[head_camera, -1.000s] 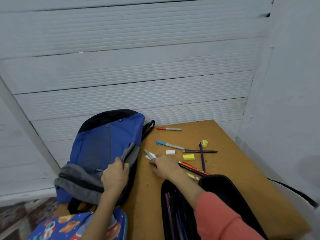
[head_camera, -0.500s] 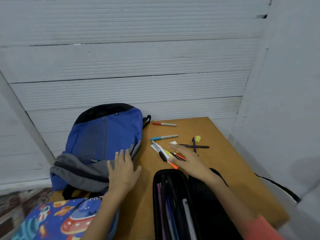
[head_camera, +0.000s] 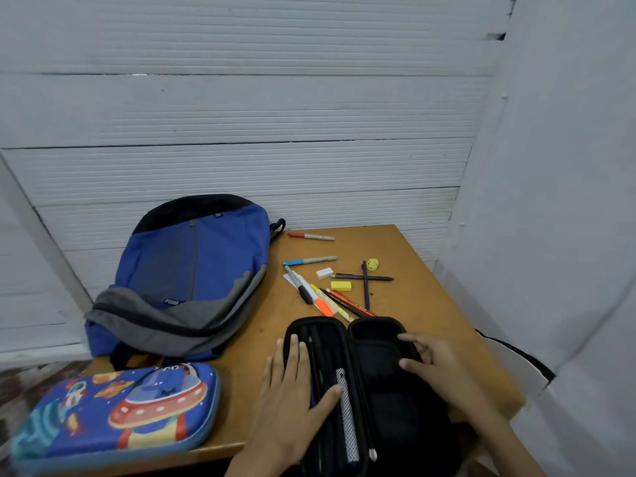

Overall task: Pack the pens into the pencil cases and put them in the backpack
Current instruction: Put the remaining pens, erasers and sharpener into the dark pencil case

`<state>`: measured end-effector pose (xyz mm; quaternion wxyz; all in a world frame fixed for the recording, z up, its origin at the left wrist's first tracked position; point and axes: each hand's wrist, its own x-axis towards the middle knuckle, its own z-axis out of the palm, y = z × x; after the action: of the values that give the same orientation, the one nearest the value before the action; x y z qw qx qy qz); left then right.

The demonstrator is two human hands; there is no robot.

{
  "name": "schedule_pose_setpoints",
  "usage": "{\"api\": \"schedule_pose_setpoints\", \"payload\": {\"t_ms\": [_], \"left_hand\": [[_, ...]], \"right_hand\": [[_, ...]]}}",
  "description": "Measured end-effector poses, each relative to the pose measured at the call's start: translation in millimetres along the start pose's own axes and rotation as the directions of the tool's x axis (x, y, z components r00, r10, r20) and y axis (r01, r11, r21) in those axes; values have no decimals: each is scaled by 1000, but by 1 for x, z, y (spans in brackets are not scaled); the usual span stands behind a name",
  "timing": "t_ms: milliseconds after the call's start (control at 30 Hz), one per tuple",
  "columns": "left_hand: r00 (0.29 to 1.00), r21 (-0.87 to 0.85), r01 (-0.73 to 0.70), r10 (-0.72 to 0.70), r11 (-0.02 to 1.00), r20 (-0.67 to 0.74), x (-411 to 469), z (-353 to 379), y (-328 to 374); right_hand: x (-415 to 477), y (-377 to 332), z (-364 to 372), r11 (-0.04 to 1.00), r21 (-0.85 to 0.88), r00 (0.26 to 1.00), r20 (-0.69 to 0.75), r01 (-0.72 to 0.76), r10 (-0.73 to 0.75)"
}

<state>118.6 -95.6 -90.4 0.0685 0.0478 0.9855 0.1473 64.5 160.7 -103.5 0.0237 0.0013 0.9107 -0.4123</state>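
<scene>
Several pens lie lengthwise in the left half of the black hard-shell zip pencil case (head_camera: 316, 322), which is spread open at the near edge of the brown wooden table (head_camera: 423, 304); its near end seems to hang past that edge. The left hand (head_camera: 292, 390) lies flat over that half, fingers straight and together, thumb reaching toward a white-and-black chequered pen (head_camera: 347, 407) beside the hinge. The right hand (head_camera: 435, 361) rests on the empty right half, fingers loosely bent and spread, pinching nothing I can see. If the case is folded shut now, the chequered pen, lying close to the hinge, could be caught or pushed out. If both hands lift, the overhanging end might tip the case toward the person. Just beyond the far rim, a loose bundle of markers and pencils (head_camera: 327, 301) nearly touches the case, so sliding it away would scatter them, and the round crossed dark pens (head_camera: 365, 282) farther right could roll. A red-capped marker (head_camera: 311, 236) and a blue-capped marker (head_camera: 309, 260) lie farther off, easy to miss. At the near left corner, the blue spaceship-printed pencil case (head_camera: 117, 407) overhangs the edge and could slip if nudged. The blue and grey fabric backpack (head_camera: 192, 270) at far left looks zipped, so it may need opening first.
</scene>
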Motion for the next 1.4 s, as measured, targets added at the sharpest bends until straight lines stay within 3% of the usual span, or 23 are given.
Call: {"api": "schedule_pose_setpoints", "payload": {"t_ms": [267, 767, 933, 1067, 1167, 1267, 1400], "left_hand": [[1000, 18, -7, 8, 1000, -21, 6, 0, -28], [996, 43, 87, -88, 995, 18, 14, -21, -42], [996, 43, 82, -83, 996, 14, 12, -19, -42], [995, 56, 97, -98, 994, 21, 13, -19, -42], [994, 56, 110, -112, 992, 21, 14, -21, -39], [996, 39, 76, -74, 996, -55, 13, -19, -34], [990, 12, -46, 47, 999, -130, 15, -14, -32]], "right_hand": [[13, -8, 22, 996, 90, 1000, -1, -17, 18], [31, -24, 43, 999, 45, 999, -28, 25, -24], [29, -17, 47, 988, 138, 997, -39, 66, -61], [23, -15, 45, 954, 269, 984, -147, 134, -97], [25, -13, 45, 921, 373, 952, -307, 117, 3], [38, -12, 47, 982, 186, 867, -495, 40, 58], [50, -19, 48, 988, -148, 907, -421, -37, -29]]}}
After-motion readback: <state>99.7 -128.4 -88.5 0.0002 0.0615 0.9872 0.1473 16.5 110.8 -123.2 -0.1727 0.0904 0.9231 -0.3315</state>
